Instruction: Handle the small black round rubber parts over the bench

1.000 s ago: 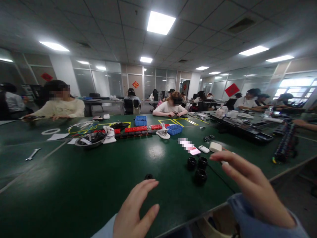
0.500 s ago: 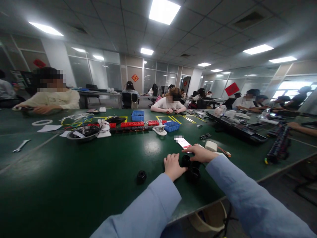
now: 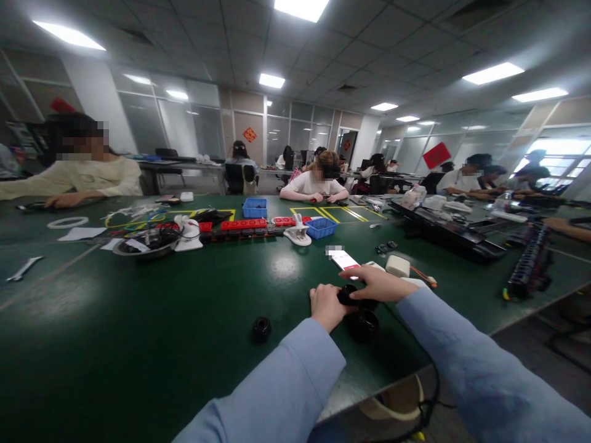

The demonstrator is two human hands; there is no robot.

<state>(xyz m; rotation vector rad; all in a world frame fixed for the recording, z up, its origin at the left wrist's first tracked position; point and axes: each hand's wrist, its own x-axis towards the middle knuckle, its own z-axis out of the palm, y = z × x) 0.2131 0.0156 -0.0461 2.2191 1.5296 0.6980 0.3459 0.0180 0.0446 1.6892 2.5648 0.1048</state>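
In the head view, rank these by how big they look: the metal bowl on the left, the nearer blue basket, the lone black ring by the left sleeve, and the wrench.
1. Metal bowl
2. Nearer blue basket and wrench: they look about alike, so unranked.
3. Lone black ring: smallest, even though it lies nearest the camera.

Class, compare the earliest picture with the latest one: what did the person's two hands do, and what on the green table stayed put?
Both hands went forward from the near edge to the black round parts. Now the left hand and right hand grip one black part between them. The lone black part, the phone and the blue bins stayed put.
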